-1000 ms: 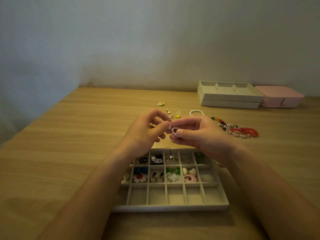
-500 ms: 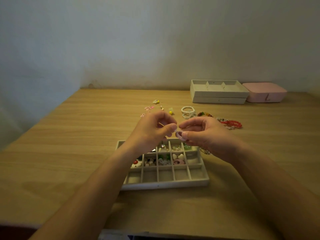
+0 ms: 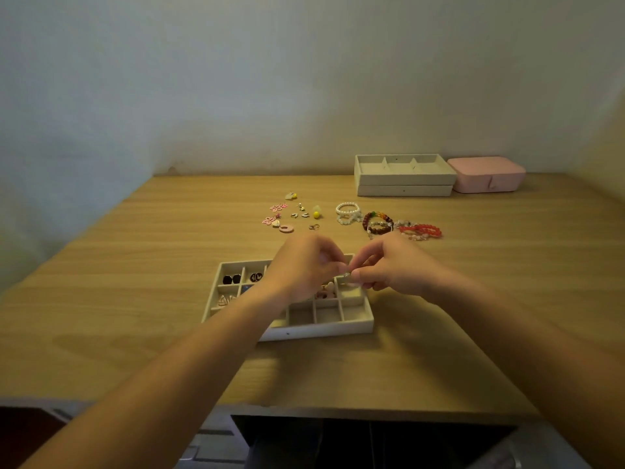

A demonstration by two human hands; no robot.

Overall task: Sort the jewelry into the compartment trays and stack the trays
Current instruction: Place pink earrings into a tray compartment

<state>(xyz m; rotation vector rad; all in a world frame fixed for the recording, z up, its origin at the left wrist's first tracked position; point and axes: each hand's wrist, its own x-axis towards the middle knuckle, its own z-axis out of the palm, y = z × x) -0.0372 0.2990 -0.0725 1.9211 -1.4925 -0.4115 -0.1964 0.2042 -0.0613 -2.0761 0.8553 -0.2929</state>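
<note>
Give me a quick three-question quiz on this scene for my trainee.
1. True or false: the pink rectangular case sits right of the two stacked cream trays.
2. Which lies loose on the wooden table? A. red bead bracelet B. wristwatch C. comb
3. What do the left hand and right hand pinch above the cream gridded compartment tray?
Key: 1 true; 2 A; 3 a small pale jewelry piece.

Head camera looks forward and down over the table.
</note>
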